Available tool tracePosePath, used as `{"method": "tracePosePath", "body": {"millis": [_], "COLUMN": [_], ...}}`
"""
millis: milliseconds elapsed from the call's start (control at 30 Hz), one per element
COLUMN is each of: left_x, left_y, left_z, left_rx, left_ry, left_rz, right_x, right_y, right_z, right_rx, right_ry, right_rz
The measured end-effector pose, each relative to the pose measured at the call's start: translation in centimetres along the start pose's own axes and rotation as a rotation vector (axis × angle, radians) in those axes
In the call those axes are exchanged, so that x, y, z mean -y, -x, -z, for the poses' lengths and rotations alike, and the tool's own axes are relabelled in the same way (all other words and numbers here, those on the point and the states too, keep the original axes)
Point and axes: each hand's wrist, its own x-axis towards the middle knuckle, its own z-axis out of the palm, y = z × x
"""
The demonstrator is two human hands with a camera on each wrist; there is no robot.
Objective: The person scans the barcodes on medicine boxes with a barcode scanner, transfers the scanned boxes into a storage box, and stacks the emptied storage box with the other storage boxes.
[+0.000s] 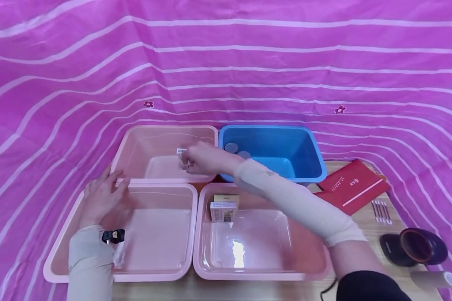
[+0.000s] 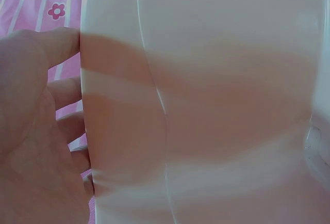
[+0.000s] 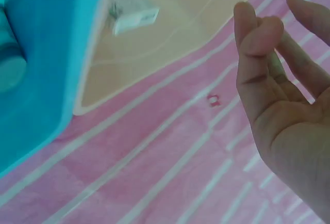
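Observation:
My left hand [image 1: 103,196] lies with spread fingers by the left rim of the near left pink bin [image 1: 158,238]. In the left wrist view its fingers [image 2: 67,92] reach to the bin's edge, nothing held. My right hand [image 1: 203,158], somewhat blurred, is over the far left pink bin [image 1: 135,144]. A small white box [image 1: 180,152] shows inside that bin beside the fingers. The right wrist view has the white box [image 3: 136,20] apart from the right hand [image 3: 286,90], whose fingers are loosely bent with nothing in them.
A blue bin [image 1: 301,146] holds round grey-topped things [image 1: 231,147]. Two small boxes [image 1: 224,211] stand in the near right pink bin [image 1: 263,274]. Right of the bins lie red folders [image 1: 355,184], cotton swabs [image 1: 381,212], a dark cup-like object [image 1: 414,246] and a pale cylinder [image 1: 435,279].

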Motion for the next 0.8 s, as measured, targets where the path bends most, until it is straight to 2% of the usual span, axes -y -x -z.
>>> {"method": "tracePosePath", "body": {"millis": [133, 200, 333, 500, 600, 800], "left_x": [0.1, 0.1, 0.1, 0.0, 0.0, -0.2], "left_y": [0.1, 0.2, 0.3, 0.2, 0.2, 0.2], "left_z": [0.0, 0.0, 0.2, 0.3, 0.3, 0.1], "left_rx": [0.008, 0.016, 0.023, 0.015, 0.011, 0.004], "left_ry": [0.002, 0.002, -0.004, -0.013, -0.012, -0.017], "left_rz": [-0.002, 0.003, 0.009, 0.005, 0.008, 0.004], "right_x": [0.5, 0.2, -0.6, -1.5, -1.6, -1.3], "right_y": [5.7, 8.1, 11.0, 12.0, 11.9, 11.3], "right_z": [-2.3, -3.8, -6.5, -8.4, -9.2, -10.2], "right_rx": [-0.046, -0.035, 0.028, 0.057, 0.024, -0.051], "right_ry": [-0.033, -0.007, 0.029, 0.132, 0.21, 0.222], "right_rz": [0.066, 0.082, 0.099, 0.081, 0.086, 0.074]}}
